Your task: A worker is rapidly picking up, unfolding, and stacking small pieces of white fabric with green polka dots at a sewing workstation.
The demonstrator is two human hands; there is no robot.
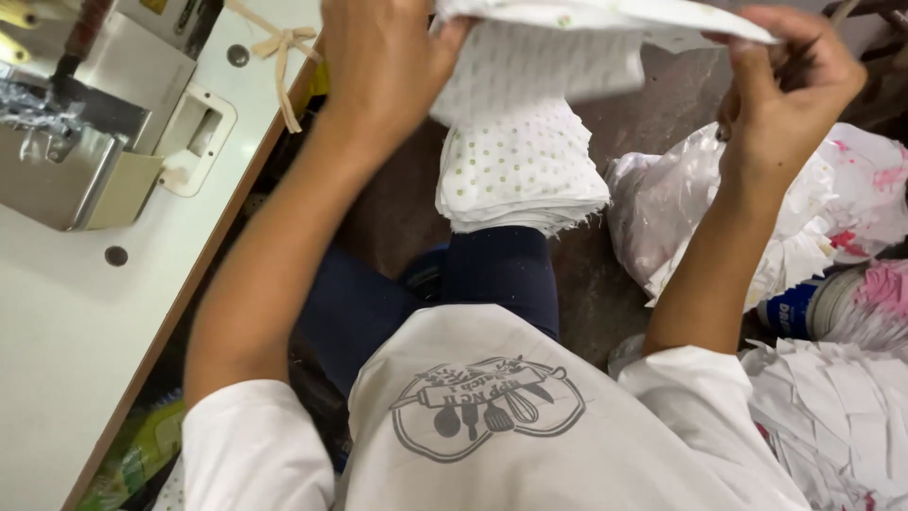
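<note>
Seen from above, a seated person in a white shirt and dark trousers held a white fabric piece [605,17] dotted with small green spots, stretched flat between both raised hands at the top of the view. The left hand [383,57] had its fingers closed over the cloth's left edge; the right hand [790,80] pinched the right edge between curled fingers. Directly below the cloth, a stack of matching dotted pieces [520,170] rested on the person's knee. To the left stood a pale sewing table [66,322] with a metal sewing machine [71,142]. To the right lay a crumpled plastic bag [681,208] of scraps and a loose pile of white cuttings [842,407].
</note>
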